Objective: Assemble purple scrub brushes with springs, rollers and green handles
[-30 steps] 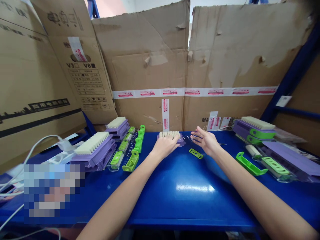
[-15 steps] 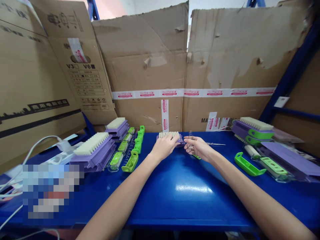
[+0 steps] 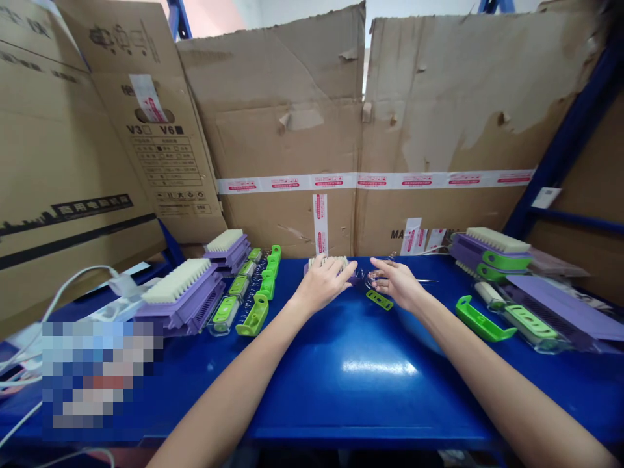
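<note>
My left hand (image 3: pixel 322 284) lies over a purple brush block with cream bristles (image 3: pixel 314 262), its fingers curved across the block and hiding most of it. Beside it on the right, my right hand (image 3: pixel 397 284) has thin metal coil springs (image 3: pixel 363 277) at its loosely curled fingers. One spring end sticks up behind that hand. Just below the fingertips, a flat green slotted plate (image 3: pixel 379 299) rests on the blue table (image 3: pixel 331 383). A thin metal rod (image 3: pixel 429 281) pokes out past the right hand, its other end hidden.
On the left stand stacked purple brush blocks (image 3: pixel 180 296), green-topped clear pieces (image 3: pixel 227 312), springs (image 3: pixel 248 302) and green brackets (image 3: pixel 253 316). To the right are a green bracket (image 3: pixel 482 322), another clear piece (image 3: pixel 531 328) and more purple blocks (image 3: pixel 487 250). Cardboard (image 3: pixel 292 143) walls the back.
My right hand has shifted slightly right and its fingers have loosened. The spring end beside it has swung right, and the green plate shows more fully. My left hand stays on the brush block.
</note>
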{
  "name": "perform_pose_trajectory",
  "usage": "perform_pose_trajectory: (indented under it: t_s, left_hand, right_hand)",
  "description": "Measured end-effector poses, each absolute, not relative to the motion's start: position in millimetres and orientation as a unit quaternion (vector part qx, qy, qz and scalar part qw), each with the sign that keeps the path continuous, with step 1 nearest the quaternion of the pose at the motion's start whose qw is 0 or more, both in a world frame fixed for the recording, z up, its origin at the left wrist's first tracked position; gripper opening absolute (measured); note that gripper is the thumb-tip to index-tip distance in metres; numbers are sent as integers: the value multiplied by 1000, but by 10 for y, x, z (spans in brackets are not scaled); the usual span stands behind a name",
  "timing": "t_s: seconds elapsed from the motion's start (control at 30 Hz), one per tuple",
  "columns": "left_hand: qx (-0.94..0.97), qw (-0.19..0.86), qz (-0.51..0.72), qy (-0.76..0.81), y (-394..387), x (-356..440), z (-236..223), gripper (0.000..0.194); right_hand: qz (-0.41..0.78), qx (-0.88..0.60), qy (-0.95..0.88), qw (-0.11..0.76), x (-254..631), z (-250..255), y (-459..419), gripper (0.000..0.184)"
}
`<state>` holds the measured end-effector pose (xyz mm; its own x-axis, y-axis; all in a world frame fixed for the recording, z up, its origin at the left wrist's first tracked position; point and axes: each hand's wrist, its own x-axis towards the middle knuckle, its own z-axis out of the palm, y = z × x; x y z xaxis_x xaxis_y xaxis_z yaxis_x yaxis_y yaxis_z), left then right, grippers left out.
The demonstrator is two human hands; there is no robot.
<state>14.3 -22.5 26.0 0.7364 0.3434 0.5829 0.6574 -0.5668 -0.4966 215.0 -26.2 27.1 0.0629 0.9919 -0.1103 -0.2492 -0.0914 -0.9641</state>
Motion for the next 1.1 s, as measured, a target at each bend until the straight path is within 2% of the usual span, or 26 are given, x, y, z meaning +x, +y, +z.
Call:
perform_pose_trajectory:
  t_s: [0.07, 0.2, 0.33, 0.4, 0.53, 0.63, 0.73, 0.83, 0.9, 1.0, 1.1]
  left_hand:
    - [-856, 367, -226, -284, -234, 132, 270, 40]
    - [-855, 381, -253, -242, -230, 102, 268, 26]
    - [-853, 400, -269, -198, -221, 92, 278, 22]
    - [-863, 388, -260, -193, -222, 91, 295, 22]
    - [-883, 341, -226, -230, -227, 104, 305, 28]
    - [-889, 280, -225, -284, -230, 133, 271, 29]
    - [-890, 162, -235, -356, -233, 165, 228, 22]
    - [-877, 52, -247, -410, -235, 177, 210, 20]
    - [-866, 17, -261, -425, -238, 172, 217, 31]
    - [-868, 30, -269, -417, -250, 155, 233, 42]
    - [-883, 99, -261, -377, -268, 153, 232, 31]
  right_hand:
    - [570, -461, -421, 534, 2096, 262, -300, 26]
    - [592, -458, -454, 483, 2003, 229, -357, 26]
    - [610, -467, -461, 445, 1948, 200, -381, 24]
    - [614, -470, -451, 447, 1947, 206, -377, 23]
    - [624, -432, -410, 507, 2017, 262, -347, 19]
    - [627, -396, -390, 546, 2112, 308, -317, 18]
    - [628, -364, -378, 575, 2198, 339, -297, 18]
    - [632, -339, -380, 584, 2243, 353, -296, 32]
    - [639, -330, -395, 572, 2250, 349, -298, 38]
    - [643, -332, -414, 553, 2237, 325, -298, 43]
    - [630, -370, -417, 541, 2211, 296, -297, 41]
